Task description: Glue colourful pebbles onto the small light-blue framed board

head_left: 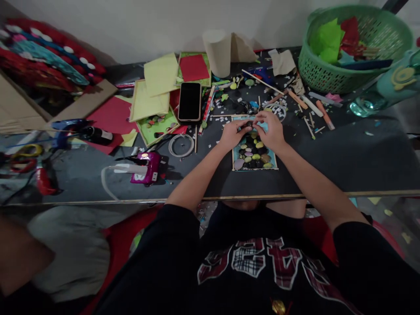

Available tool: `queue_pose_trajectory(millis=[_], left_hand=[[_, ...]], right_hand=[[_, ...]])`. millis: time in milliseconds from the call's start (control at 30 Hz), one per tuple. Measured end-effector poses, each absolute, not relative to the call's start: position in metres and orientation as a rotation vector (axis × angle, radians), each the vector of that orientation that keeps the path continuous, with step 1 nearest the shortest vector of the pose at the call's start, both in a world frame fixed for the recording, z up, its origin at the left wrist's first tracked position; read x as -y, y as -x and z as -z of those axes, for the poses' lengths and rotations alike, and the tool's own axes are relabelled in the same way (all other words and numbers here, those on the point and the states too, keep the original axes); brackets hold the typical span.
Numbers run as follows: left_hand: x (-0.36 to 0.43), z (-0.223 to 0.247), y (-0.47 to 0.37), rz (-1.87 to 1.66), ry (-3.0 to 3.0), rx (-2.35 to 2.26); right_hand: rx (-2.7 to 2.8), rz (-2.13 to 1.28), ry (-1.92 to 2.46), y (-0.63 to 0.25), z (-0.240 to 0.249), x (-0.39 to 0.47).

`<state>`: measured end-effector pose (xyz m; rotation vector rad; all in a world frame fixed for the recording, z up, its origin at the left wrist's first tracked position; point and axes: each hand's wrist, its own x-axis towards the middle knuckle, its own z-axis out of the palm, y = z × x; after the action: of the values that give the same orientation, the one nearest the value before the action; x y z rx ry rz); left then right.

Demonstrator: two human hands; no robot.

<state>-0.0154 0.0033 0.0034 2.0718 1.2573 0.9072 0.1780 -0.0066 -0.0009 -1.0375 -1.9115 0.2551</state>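
In front of me lies a small light-blue board [235, 153] with a thin pale frame. Black, yellow-green, mauve and brown pebbles [257, 156] cover its near part. Over the board's far half, both hands meet at a small dark pebble [250, 124]. My left hand [232, 133] reaches it from the left, thumb and fingers drawn together on it. From the other side, my right hand [269, 129] pinches it with bent fingers. The fingers partly hide the pebble and the board beneath.
Left of the board are a phone [189, 102], coloured sheets, a roll of clear tubing [181, 145], a purple power adapter [146, 168] and a blue glue gun [67, 131]. Sticks, pebbles and paper scraps litter the back right, near a green basket [348, 72] and a bottle [390, 87]. Another person sits at left.
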Motion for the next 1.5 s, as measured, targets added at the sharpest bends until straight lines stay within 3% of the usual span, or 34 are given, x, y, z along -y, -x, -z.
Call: queue_pose_trajectory(millis=[300,933,1500], left_hand=[[0.002,-0.009,0.013,-0.766,-2.110,-1.367],[0.002,-0.006,0.014,-0.809,-2.041,-1.230],[-0.006,-0.007,0.020,-0.981,-1.904,-1.185]], right_hand=[[2.095,-0.538,0.982,-0.176,-0.003,-0.005],[2.159,-0.334,1.001,-0.172,0.003,0.003],[2.008,-0.351,1.002,-0.172,-0.002,0.000]])
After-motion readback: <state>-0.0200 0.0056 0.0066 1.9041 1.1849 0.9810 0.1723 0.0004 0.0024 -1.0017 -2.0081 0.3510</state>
